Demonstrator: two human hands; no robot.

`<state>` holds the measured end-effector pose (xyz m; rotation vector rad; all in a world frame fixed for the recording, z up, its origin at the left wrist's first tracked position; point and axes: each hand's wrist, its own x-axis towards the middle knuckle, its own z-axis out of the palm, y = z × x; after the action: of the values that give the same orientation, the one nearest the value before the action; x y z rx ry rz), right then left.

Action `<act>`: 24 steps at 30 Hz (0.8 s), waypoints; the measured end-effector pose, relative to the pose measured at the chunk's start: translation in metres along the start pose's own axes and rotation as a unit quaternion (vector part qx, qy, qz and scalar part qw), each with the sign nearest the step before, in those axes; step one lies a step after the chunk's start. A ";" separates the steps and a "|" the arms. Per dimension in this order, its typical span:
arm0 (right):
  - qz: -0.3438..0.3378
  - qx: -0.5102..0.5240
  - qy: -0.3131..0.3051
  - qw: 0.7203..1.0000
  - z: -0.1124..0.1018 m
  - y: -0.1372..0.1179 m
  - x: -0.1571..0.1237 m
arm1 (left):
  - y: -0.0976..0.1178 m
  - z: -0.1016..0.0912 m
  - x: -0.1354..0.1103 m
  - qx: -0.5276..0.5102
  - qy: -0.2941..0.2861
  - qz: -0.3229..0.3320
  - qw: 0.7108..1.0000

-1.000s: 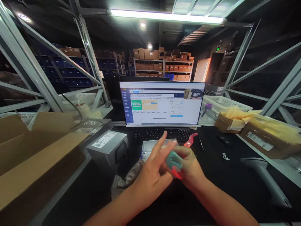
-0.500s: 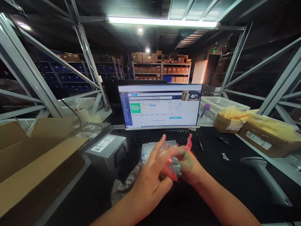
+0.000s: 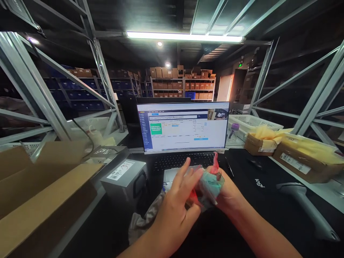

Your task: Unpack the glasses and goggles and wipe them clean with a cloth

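Between my hands, above the desk, is a small clear plastic bag (image 3: pixel 211 184) with red edging and something pale teal inside; what that is I cannot make out. My left hand (image 3: pixel 176 200) closes on the bag's left side, thumb below and fingers above. At the bag's right side is my right hand (image 3: pixel 228 190), its fingers mostly hidden behind it, gripping it. Just behind my left hand lies an opened small grey box (image 3: pixel 169 175), partly covered. A crumpled grey cloth pouch (image 3: pixel 145 218) rests left of my left wrist.
A grey labelled box (image 3: pixel 125 182) and an open cardboard carton (image 3: pixel 53 193) stand left. Ahead are a keyboard (image 3: pixel 166 162) and a lit monitor (image 3: pixel 177 125). On the right are a barcode scanner (image 3: pixel 306 208), mouse (image 3: pixel 254 163), pen (image 3: pixel 229 166) and cardboard boxes (image 3: pixel 295 163) with yellow packets.
The bag has turned so its teal contents show more, and my right hand has shifted slightly right. My left hand stays nearly in place. The whole view has tilted up a little.
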<state>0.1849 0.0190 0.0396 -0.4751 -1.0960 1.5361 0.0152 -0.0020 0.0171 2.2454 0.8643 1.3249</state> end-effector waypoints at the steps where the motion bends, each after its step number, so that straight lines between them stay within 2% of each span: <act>1: -0.018 -0.037 -0.002 0.999 0.002 0.000 -0.001 | -0.002 0.000 0.000 0.001 0.001 -0.007 1.000; 3: -0.044 -0.102 -0.019 0.994 0.006 0.000 -0.002 | -0.005 0.001 0.000 -0.001 -0.002 -0.023 1.000; 5: -0.043 -0.126 -0.028 0.991 0.008 -0.001 -0.003 | -0.005 0.002 0.001 -0.004 -0.010 -0.036 0.999; 7: -0.018 -0.099 -0.029 0.995 0.007 -0.002 -0.004 | -0.004 0.001 0.001 0.002 -0.020 -0.037 0.999; 11: 0.037 0.028 -0.027 0.999 -0.001 -0.008 -0.004 | 0.001 -0.002 0.001 0.010 -0.021 -0.034 0.999; 14: 0.051 0.068 -0.019 0.996 -0.004 -0.011 -0.004 | 0.001 -0.003 0.000 -0.010 -0.025 -0.042 0.999; 17: 0.006 -0.003 -0.007 1.000 -0.001 -0.008 -0.006 | -0.002 -0.003 0.000 -0.011 -0.008 -0.036 0.999; 20: -0.025 -0.094 -0.021 0.995 0.004 -0.002 -0.009 | -0.004 -0.004 0.000 -0.004 0.008 -0.025 1.000; 22: -0.008 -0.090 -0.030 0.995 0.005 -0.002 -0.010 | -0.004 -0.005 0.001 0.001 0.008 -0.023 1.000; 24: 0.016 -0.036 -0.018 0.999 0.004 -0.005 -0.010 | -0.003 -0.005 0.001 0.004 0.005 -0.022 1.000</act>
<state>0.1875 0.0078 0.0424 -0.5172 -1.1805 1.5424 0.0101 0.0013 0.0188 2.2142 0.9193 1.3159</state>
